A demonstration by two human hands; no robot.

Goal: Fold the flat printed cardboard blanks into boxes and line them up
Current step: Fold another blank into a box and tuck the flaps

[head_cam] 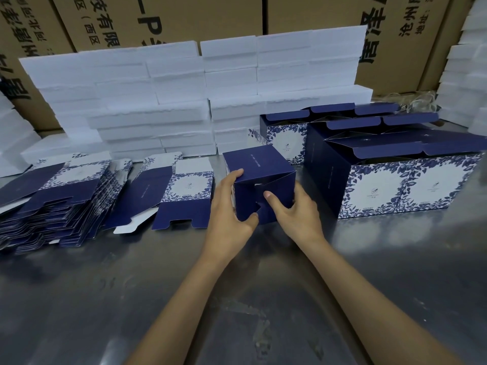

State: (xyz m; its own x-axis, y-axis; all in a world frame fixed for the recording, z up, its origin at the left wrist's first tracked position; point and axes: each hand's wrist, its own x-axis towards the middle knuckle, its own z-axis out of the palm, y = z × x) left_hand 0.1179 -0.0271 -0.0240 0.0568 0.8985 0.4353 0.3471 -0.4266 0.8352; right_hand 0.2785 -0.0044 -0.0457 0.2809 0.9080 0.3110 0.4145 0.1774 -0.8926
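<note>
Several finished boxes are standing lined up at my right. Both my left hand and right hand are gripping a half-folded box mid-table, while a big stack of flat blanks is waiting at my left.

The big brown cartons at the back had black Chinese words — 有限, 西区, 沧州, 地址 — and a big "P".
</note>
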